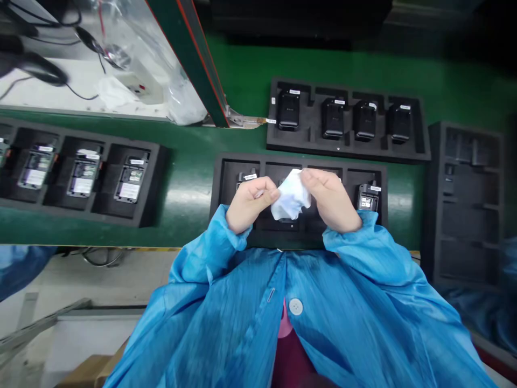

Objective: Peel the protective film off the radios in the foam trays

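A crumpled white cloth [292, 195] is stretched between my two hands. My left hand [254, 200] pinches its left edge between thumb and fingers, and my right hand [329, 196] grips the upper right corner. Right below lies a black foam tray [258, 237] with compartments. One handheld device [368, 198] shows in its right compartment, and the top of another device [247, 176] peeks out behind my left hand. The cloth and hands hide most of the tray's middle.
Behind stands a second foam tray [347, 148] with several black devices lying back side up. At the left, a foam tray [151, 186] holds several opened devices. Another foam tray [430, 215] is at the right. A dark green post [197, 59] rises beside cables and plastic wrap.
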Action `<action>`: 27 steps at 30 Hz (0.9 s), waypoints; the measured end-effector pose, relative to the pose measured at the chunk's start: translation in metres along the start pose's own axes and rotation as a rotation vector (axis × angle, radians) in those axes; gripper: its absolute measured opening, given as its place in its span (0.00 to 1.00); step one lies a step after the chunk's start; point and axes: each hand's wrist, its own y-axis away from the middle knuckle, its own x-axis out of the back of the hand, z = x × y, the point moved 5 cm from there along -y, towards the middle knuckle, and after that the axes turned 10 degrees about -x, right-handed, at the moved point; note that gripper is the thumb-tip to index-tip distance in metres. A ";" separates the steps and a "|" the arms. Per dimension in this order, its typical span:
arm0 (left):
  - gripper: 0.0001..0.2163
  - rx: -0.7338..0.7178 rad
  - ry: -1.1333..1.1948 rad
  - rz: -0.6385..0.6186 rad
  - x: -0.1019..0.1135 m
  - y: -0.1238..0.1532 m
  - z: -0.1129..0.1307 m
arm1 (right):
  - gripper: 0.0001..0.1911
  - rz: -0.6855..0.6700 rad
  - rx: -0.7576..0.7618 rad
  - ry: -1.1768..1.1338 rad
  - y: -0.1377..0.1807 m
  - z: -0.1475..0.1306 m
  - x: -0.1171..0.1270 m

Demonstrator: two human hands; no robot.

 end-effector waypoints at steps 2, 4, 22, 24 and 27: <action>0.13 -0.050 -0.151 0.169 0.008 0.002 0.002 | 0.20 -0.111 -0.052 -0.074 -0.001 -0.002 -0.005; 0.09 -0.139 -0.346 0.344 0.014 0.006 0.010 | 0.18 -0.190 -0.100 -0.112 0.000 -0.004 -0.010; 0.13 -0.071 0.012 0.130 -0.011 0.010 0.005 | 0.18 -0.106 -0.074 -0.260 -0.001 -0.003 -0.010; 0.13 -0.065 0.054 0.143 -0.009 0.010 0.003 | 0.18 -0.081 -0.036 -0.201 0.000 -0.002 -0.011; 0.14 -0.034 0.117 0.122 -0.006 0.010 0.000 | 0.21 -0.054 -0.014 -0.104 0.001 0.004 -0.009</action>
